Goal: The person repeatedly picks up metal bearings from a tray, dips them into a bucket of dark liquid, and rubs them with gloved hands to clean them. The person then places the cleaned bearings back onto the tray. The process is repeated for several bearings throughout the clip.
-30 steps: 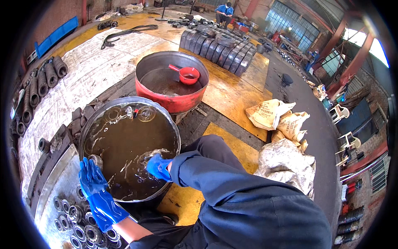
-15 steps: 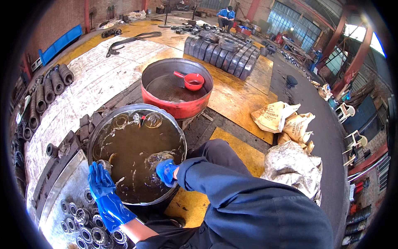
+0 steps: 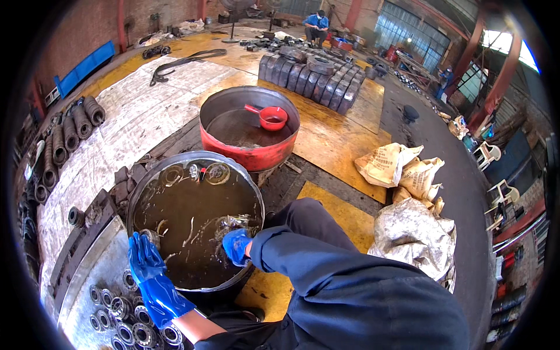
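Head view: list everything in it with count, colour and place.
Grey tub: one, grey, near, left of centre
Red tub: one, red, beyond it
Dipper: one, red, inside red tub
Ring parts: many, dark grey, on metal sheet, lower left
Ribbed cylinders: several, dark, left
Floor sheet: one, whitish, left
Floor plates: several, yellowish, centre
Block stack: one, black, back centre
Paper sacks: several, tan, right
Crumpled sack: one, whitish, nearer right
Chairs: two, white, far right
Panel: one, blue, back left
Seated person: one, blue top, far back
Left hand: one, blue glove, at grey tub's left rim
Right hand: one, blue glove, partly in brown liquid
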### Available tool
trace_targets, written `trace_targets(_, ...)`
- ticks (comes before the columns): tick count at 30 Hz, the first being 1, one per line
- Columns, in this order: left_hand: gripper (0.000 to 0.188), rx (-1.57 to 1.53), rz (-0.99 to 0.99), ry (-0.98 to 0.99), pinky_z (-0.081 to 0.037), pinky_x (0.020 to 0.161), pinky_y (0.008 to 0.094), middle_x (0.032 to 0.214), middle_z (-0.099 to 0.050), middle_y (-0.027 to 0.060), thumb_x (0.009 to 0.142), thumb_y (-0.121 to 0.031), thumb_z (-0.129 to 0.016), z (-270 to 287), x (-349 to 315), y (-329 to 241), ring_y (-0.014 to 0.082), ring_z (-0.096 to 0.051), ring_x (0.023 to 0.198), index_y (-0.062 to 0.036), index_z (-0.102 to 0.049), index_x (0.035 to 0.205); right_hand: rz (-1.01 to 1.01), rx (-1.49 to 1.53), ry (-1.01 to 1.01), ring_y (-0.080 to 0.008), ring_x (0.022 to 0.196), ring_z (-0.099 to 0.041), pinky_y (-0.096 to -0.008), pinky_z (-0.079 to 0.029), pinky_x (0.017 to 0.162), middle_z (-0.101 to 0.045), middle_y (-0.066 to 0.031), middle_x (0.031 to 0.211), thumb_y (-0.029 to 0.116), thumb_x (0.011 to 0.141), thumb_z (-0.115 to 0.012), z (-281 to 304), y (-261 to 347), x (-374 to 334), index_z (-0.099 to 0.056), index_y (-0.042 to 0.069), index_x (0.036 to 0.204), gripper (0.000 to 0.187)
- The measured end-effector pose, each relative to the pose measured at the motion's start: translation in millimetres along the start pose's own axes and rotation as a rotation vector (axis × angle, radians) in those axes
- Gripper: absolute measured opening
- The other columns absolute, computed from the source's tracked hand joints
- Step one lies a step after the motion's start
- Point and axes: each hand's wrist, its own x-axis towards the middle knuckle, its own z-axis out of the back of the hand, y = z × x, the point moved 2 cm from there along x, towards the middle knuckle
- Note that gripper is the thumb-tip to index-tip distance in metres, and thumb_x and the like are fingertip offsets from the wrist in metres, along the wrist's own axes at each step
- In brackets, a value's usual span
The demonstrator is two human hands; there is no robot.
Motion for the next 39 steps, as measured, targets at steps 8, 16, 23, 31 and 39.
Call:
trace_targets(8,0.040,0.029,0.021,-0.013,-0.054,0.101,0.0342,0.151,-0.056,0.0043,0.108,-0.027,-0.045,1.8,5.1,3.4,0.0246,-0.054,0.137,-0.0110,-0.057,0.142,0.017,-0.071,-0.067,-0.0276,0.078,-0.072,-0.0445,-0.047,0.060,-0.076,-0.0026,0.085,0.022,0.082,-0.069,-19.3,3.3,5.1,-0.079,0.020,0.087,0.012)
trace_targets(16,0.041,-0.839,0.654,0.323,-0.050,0.106,0.0352,0.153,-0.053,0.0043,0.108,-0.026,-0.044,79.8,88.7,0.5,0.0242,-0.051,0.139,-0.0102,-0.056,0.144,0.002,-0.083,0.019,-0.0240,0.064,-0.067,-0.0392,-0.039,0.051,-0.071,-0.0019,0.072,0.021,0.075,-0.071,-4.4,4.5,8.6,-0.076,0.019,0.071,0.007)
trace_targets(23,0.045,-0.463,0.225,0.569,-0.045,0.112,0.0400,0.156,-0.048,0.0105,0.108,-0.028,-0.042,61.8,57.3,8.7,0.0292,-0.050,0.140,-0.0064,-0.051,0.146,0.259,-0.215,-0.438,-0.0240,0.060,-0.065,-0.0373,-0.037,0.049,-0.069,-0.0020,0.068,0.021,0.072,-0.072,-17.0,-21.1,-23.8,-0.076,0.018,0.071,0.005)
trace_targets(31,0.048,-0.067,-0.242,0.541,-0.040,0.118,0.0452,0.157,-0.045,0.0182,0.109,-0.029,-0.040,10.0,-37.3,4.7,0.0353,-0.049,0.140,-0.0033,-0.047,0.149,-0.253,0.873,-0.114,-0.0431,0.078,-0.068,-0.0500,-0.056,0.072,-0.070,-0.0253,0.087,0.032,0.075,-0.073,29.8,-34.6,-55.7,-0.075,0.004,0.085,0.030)
trace_targets(39,0.042,-0.147,-0.275,0.427,-0.047,0.112,0.0458,0.146,-0.056,0.0203,0.109,-0.031,-0.045,-2.3,-37.4,13.2,0.0355,-0.056,0.133,-0.0037,-0.053,0.140,0.176,-0.094,0.040,-0.0355,0.083,-0.073,-0.0495,-0.057,0.078,-0.075,-0.0149,0.086,0.018,0.074,-0.072,47.8,-27.7,-29.1,-0.079,0.012,0.085,0.014)
